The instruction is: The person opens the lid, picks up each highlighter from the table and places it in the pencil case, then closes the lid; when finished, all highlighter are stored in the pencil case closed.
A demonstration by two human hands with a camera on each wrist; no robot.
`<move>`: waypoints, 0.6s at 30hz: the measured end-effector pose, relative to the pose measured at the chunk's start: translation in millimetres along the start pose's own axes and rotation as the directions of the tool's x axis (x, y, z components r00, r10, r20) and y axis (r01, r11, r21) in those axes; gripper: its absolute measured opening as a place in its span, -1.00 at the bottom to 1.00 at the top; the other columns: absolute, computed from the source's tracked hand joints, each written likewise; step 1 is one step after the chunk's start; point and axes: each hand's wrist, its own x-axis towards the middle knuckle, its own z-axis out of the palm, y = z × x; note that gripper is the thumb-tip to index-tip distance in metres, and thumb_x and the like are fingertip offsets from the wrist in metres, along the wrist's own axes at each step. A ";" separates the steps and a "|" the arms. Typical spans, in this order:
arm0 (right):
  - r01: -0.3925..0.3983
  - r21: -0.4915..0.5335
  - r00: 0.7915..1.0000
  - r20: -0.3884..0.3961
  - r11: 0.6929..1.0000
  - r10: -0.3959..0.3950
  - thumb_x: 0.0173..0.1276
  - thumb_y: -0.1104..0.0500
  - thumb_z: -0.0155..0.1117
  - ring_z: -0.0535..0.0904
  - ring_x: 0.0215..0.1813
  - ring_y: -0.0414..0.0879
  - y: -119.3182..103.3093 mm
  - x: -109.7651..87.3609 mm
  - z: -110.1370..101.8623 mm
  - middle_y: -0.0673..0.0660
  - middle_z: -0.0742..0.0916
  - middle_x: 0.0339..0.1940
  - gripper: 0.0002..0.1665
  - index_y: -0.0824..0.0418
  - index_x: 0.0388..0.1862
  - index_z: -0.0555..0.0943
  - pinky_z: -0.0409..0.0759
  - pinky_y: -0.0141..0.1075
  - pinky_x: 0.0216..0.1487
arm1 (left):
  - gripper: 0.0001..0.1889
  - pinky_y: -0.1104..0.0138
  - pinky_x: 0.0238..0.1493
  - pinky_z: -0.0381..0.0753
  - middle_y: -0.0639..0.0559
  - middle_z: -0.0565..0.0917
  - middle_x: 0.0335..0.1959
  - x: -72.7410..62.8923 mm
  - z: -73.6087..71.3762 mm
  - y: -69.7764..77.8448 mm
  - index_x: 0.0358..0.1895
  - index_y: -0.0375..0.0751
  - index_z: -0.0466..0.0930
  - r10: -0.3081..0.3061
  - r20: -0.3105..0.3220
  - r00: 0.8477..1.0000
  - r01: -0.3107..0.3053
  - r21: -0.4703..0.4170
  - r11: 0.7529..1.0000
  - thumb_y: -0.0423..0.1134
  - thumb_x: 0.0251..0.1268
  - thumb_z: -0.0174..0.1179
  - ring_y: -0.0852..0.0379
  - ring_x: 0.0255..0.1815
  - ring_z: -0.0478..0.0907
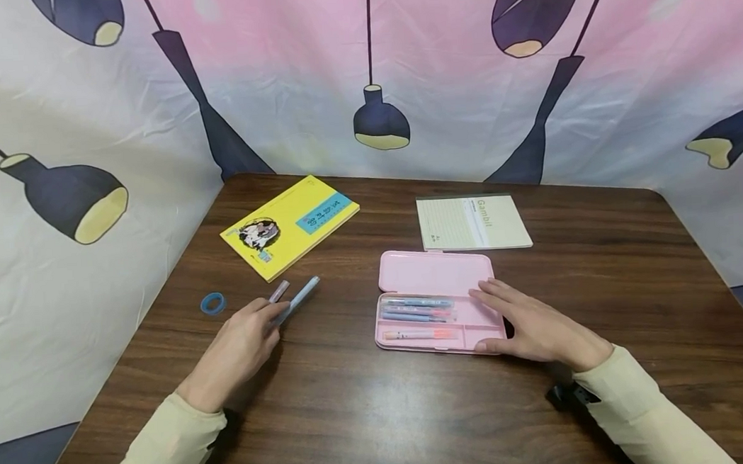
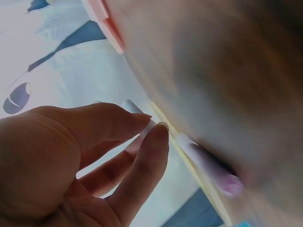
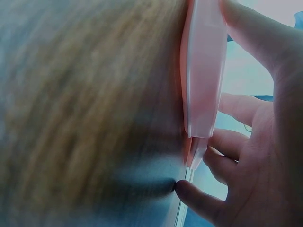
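Observation:
My left hand (image 1: 241,346) pinches a light blue pen (image 1: 301,293) between thumb and fingertips. The pinched pen (image 2: 135,109) also shows at the fingertips in the left wrist view, partly hidden by them. Just past those fingers a pale purple pen (image 1: 279,291) lies on the table. My right hand (image 1: 530,321) rests at the right end of an open pink pencil case (image 1: 434,271), fingers spread over its side and thumb at the front edge. Inside the case, several pens (image 1: 417,309) lie in the back compartment and an orange-and-white highlighter (image 1: 419,335) lies in front.
A blue tape ring (image 1: 213,303) lies left of my left hand. Behind it is a yellow book (image 1: 291,226). A cream notebook (image 1: 473,222) lies behind the pencil case. The brown wooden table (image 1: 357,417) ends at a patterned cloth (image 1: 311,86).

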 end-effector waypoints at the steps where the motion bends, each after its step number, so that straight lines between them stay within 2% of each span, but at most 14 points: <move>1: 0.000 -0.002 1.000 0.002 1.000 0.000 0.23 -0.45 0.26 0.13 0.58 0.18 0.1 0.0 -0.3 0.24 0.28 0.58 0.08 0.10 0.56 0.28 0.26 0.13 0.44 | -0.61 0.13 -0.28 0.66 -0.17 0.64 -0.17 2.1 0.2 3.0 0.09 -0.41 0.64 0.015 -0.006 1.000 -0.015 0.000 1.000 -0.56 0.13 0.31 -0.04 -0.20 0.66; 4: 0.004 -0.005 1.000 -0.003 1.000 -0.004 0.22 -0.45 0.27 0.13 0.58 0.18 0.1 -0.1 -0.5 0.24 0.28 0.58 0.08 0.11 0.55 0.28 0.27 0.13 0.44 | -0.59 0.11 -0.23 0.68 -0.19 0.65 -0.13 8.6 2.2 12.9 0.10 -0.40 0.63 0.069 -0.008 0.998 -0.069 -0.007 0.998 -0.56 0.12 0.32 -0.09 -0.14 0.67; 7: 0.013 -0.008 1.000 -0.014 1.000 -0.013 0.23 -0.44 0.27 0.15 0.57 0.19 -0.6 -0.1 -0.1 0.25 0.29 0.57 0.08 0.12 0.55 0.29 0.28 0.13 0.42 | -0.60 0.15 -0.20 0.68 -0.15 0.67 -0.13 15.7 5.7 23.2 0.08 -0.39 0.64 0.140 -0.011 0.990 -0.140 0.002 0.990 -0.55 0.11 0.34 -0.01 -0.17 0.66; 9: 0.014 -0.007 1.000 -0.019 1.000 -0.014 0.23 -0.44 0.28 0.15 0.57 0.19 -1.0 -0.3 0.2 0.26 0.30 0.57 0.07 0.12 0.55 0.29 0.28 0.13 0.42 | -0.61 0.21 -0.23 0.67 -0.11 0.67 -0.18 21.0 8.4 30.3 0.06 -0.39 0.65 0.191 -0.012 0.982 -0.191 0.008 0.982 -0.56 0.10 0.34 0.09 -0.27 0.62; 11: 0.013 -0.005 1.000 -0.020 1.000 -0.013 0.23 -0.45 0.27 0.15 0.57 0.19 -1.3 -0.5 0.4 0.26 0.30 0.57 0.07 0.12 0.55 0.30 0.28 0.13 0.42 | -0.62 0.24 -0.22 0.67 -0.08 0.67 -0.21 25.5 10.9 38.0 0.04 -0.38 0.66 0.233 -0.007 0.972 -0.233 0.014 0.972 -0.57 0.09 0.34 0.12 -0.27 0.60; 18: 0.005 -0.009 1.000 -0.023 1.000 -0.005 0.22 -0.47 0.26 0.15 0.58 0.17 -1.4 -1.1 -0.1 0.24 0.30 0.57 0.08 0.10 0.55 0.30 0.29 0.11 0.43 | -0.61 0.22 -0.16 0.66 -0.02 0.64 -0.17 37.0 20.9 65.8 0.09 -0.29 0.65 0.336 0.060 0.940 -0.337 0.009 0.941 -0.50 0.14 0.33 0.08 -0.19 0.61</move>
